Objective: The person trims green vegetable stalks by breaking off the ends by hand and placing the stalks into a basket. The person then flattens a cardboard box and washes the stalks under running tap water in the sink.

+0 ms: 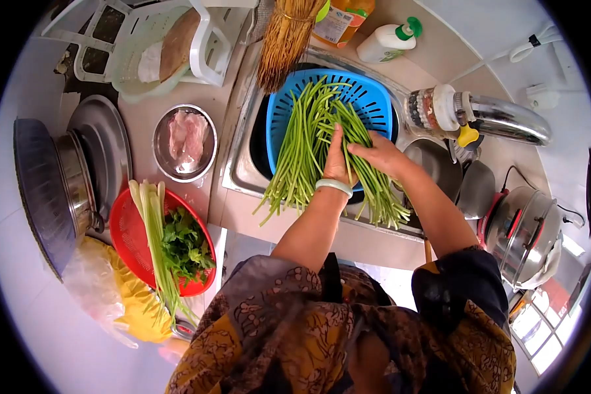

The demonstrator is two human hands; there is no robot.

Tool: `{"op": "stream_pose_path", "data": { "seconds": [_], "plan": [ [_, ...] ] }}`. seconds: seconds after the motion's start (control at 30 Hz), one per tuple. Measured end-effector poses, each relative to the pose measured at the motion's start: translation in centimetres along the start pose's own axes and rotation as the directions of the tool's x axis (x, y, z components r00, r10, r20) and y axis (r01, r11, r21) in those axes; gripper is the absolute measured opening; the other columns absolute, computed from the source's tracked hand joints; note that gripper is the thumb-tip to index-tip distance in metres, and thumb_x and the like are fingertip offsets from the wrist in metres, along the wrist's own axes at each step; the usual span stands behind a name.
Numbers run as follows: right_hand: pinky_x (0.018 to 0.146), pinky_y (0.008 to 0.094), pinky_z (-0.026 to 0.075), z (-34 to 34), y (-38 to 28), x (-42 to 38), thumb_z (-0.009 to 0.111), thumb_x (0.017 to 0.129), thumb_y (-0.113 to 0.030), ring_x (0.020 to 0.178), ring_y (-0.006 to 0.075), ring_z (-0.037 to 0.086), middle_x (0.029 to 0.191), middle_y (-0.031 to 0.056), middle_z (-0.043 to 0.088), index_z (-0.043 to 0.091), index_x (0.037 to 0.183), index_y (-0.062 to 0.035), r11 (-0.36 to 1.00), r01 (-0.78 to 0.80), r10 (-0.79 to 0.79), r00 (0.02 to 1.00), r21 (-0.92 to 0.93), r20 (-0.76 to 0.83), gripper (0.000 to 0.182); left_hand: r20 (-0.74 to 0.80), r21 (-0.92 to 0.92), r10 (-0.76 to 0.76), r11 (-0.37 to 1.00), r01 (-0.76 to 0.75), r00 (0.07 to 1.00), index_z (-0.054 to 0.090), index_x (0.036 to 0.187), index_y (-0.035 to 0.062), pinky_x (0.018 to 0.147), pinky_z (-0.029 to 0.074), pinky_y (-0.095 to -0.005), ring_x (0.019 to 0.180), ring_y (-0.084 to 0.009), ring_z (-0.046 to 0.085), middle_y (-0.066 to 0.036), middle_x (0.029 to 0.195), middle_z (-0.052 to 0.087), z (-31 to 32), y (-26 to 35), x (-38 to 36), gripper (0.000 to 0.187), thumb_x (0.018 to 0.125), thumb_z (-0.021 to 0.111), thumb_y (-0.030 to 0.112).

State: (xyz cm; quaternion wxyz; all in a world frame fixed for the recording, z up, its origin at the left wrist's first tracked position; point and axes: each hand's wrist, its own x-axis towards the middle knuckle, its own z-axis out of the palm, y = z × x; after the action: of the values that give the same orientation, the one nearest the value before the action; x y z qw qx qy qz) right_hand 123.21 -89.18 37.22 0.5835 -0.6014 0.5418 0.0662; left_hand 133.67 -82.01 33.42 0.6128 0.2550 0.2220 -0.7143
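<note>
A large bunch of long, thin green vegetable stems (302,141) lies across a blue slotted basket (379,108), the ends hanging over its near rim. My left hand (338,161), with a pale bangle at the wrist, is in the middle of the bunch. Its thumb shows on top, while the other fingers are hidden among the stems. Close beside it, my right hand (384,156) is closed around the right part of the bunch, thumb toward the left hand. The basket sits over the metal sink (243,161).
Left of the sink are a metal bowl (159,157) with raw meat (189,141) and a red basket (128,230) holding celery (152,223) and leafy greens (185,243). A straw brush (285,49), pump bottle (387,44) and faucet (512,118) stand around the sink.
</note>
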Motion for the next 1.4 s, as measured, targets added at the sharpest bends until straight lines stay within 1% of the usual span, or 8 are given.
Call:
{"op": "stream_pose_path", "data": {
  "seconds": [0.07, 0.23, 0.5, 0.73, 0.83, 1.13, 1.33, 1.4],
  "plan": [
    [0.095, 0.0385, 0.044, -0.1, -1.2, -1.1, 0.064, 0.082, -0.043, 0.112, 0.0357, 0.057, 0.119, 0.0244, 0.060, 0.053, 0.122, 0.0030, 0.991, -0.013, 0.006, 0.999, -0.134, -0.048, 0.062, -0.091, 0.029, -0.072, 0.997, 0.075, 0.993, 0.057, 0.119, 0.0090, 0.087, 0.053, -0.0386, 0.094, -0.0236, 0.065, -0.010, 0.107, 0.066, -0.5, -0.1, 0.8, 0.050, 0.088, 0.062, 0.049],
    [0.096, 0.0431, 0.042, -0.6, -0.9, -2.5, 0.059, 0.085, -0.034, 0.113, 0.0416, 0.053, 0.120, 0.0286, 0.055, 0.046, 0.123, 0.0028, 0.919, 0.074, -0.103, 0.993, -0.388, -0.054, 0.055, 0.048, -0.012, -0.142, 0.990, 0.143, 0.989, 0.060, 0.110, 0.0097, 0.081, 0.052, -0.0381, 0.088, -0.0237, 0.064, -0.009, 0.098, 0.067, -0.3, -1.5, 1.1, 0.032, 0.096, 0.053, 0.037],
    [0.095, 0.0454, 0.043, -4.3, -6.2, -7.3, 0.058, 0.085, -0.037, 0.111, 0.0422, 0.054, 0.117, 0.0286, 0.056, 0.043, 0.125, 0.0039, 0.757, 0.199, -0.217, 0.975, -0.622, 0.048, 0.059, 0.190, -0.182, -0.033, 0.981, 0.068, 0.981, 0.057, 0.116, 0.0089, 0.090, 0.049, -0.0405, 0.100, -0.0251, 0.061, -0.009, 0.109, 0.064, 3.4, -3.3, -2.1, 0.038, 0.097, 0.050, 0.041],
    [0.090, 0.0433, 0.048, -2.4, -8.3, 0.8, 0.059, 0.079, -0.061, 0.107, 0.0398, 0.059, 0.114, 0.0299, 0.060, 0.053, 0.116, 0.0128, 0.636, -0.013, 0.129, 0.988, -0.772, 0.089, 0.083, 0.012, -0.298, 0.027, 0.954, -0.023, 1.000, 0.057, 0.120, 0.0111, 0.095, 0.046, -0.0469, 0.107, -0.0282, 0.059, -0.009, 0.118, 0.061, 1.2, -1.9, 2.5, 0.050, 0.093, 0.050, 0.053],
    [0.093, 0.0422, 0.047, -2.4, -7.5, 2.2, 0.056, 0.082, -0.061, 0.110, 0.0393, 0.058, 0.118, 0.0305, 0.058, 0.053, 0.117, 0.0157, 0.665, 0.012, 0.101, 0.989, -0.747, 0.105, 0.085, 0.086, -0.330, 0.036, 0.944, -0.006, 0.996, 0.056, 0.123, 0.0124, 0.097, 0.045, -0.0477, 0.109, -0.0298, 0.058, -0.010, 0.123, 0.059, 1.0, -0.6, 2.5, 0.057, 0.092, 0.047, 0.060],
    [0.100, 0.0420, 0.041, -1.3, -5.0, 1.2, 0.047, 0.091, -0.051, 0.118, 0.0407, 0.052, 0.125, 0.0320, 0.053, 0.044, 0.127, 0.0134, 0.755, 0.011, 0.047, 0.996, -0.655, 0.070, 0.074, -0.053, -0.122, -0.020, 0.992, 0.014, 0.998, 0.059, 0.120, 0.0118, 0.090, 0.050, -0.0438, 0.099, -0.0279, 0.061, -0.009, 0.114, 0.063, 0.5, 1.2, 2.3, 0.063, 0.086, 0.055, 0.064],
    [0.096, 0.0457, 0.042, -1.6, -3.3, -3.0, 0.046, 0.093, -0.047, 0.114, 0.0452, 0.052, 0.118, 0.0349, 0.055, 0.034, 0.133, 0.0110, 0.812, 0.051, -0.026, 0.998, -0.581, 0.052, 0.072, -0.068, 0.117, -0.043, 0.992, 0.050, 0.997, 0.060, 0.110, 0.0064, 0.082, 0.053, -0.0377, 0.090, -0.0242, 0.063, -0.010, 0.102, 0.065, 1.8, -0.3, -0.1, 0.043, 0.089, 0.063, 0.044],
    [0.089, 0.0496, 0.045, -1.1, -2.0, -5.0, 0.044, 0.093, -0.041, 0.103, 0.0474, 0.056, 0.110, 0.0354, 0.057, 0.026, 0.140, 0.0078, 0.825, 0.080, -0.073, 0.997, -0.559, 0.035, 0.070, 0.005, 0.145, -0.123, 0.982, 0.121, 0.992, 0.060, 0.110, 0.0045, 0.085, 0.052, -0.0371, 0.092, -0.0232, 0.063, -0.010, 0.102, 0.065, -0.5, -2.0, 0.9, 0.045, 0.089, 0.063, 0.044]
  ]
}}
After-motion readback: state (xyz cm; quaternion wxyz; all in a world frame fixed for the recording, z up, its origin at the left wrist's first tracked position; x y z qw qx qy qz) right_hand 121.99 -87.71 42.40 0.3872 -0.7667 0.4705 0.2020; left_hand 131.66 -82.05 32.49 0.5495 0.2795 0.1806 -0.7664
